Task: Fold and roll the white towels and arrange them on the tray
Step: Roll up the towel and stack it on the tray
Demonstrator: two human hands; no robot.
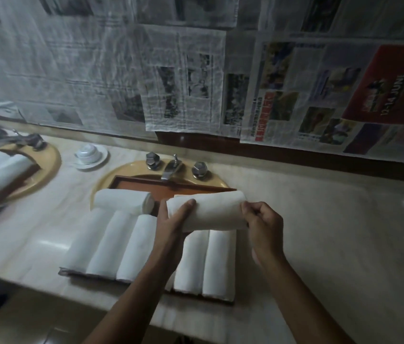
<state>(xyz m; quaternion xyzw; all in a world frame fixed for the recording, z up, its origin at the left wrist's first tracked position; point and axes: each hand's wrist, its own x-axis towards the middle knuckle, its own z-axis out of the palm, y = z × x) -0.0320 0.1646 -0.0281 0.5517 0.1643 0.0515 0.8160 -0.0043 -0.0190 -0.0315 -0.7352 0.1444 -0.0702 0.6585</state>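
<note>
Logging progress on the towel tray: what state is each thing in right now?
Held towel: rolled, gripped by left hand and right hand, above the tray.
Row towels: rolled, side by side on tray.
Crosswise towel: rolled, lying behind the row.
Tray: set over the sink.
Faucet: no water running.
Cup: upside down on saucer.

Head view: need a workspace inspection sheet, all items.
Surface: pale counter with a yellow basin set in it.
Job's things: tray lies across the basin; five rolls visible side by side, a crosswise roll behind them; held towel, rolled, above the tray.
Clutter: cup on a saucer; far left, a second tray with rolled towels.
Hands: left hand and right hand grip the held towel by its ends.
Cables: nothing seen.
Surroundings: tap behind the tray; newspaper covers the wall; dim light.
</note>
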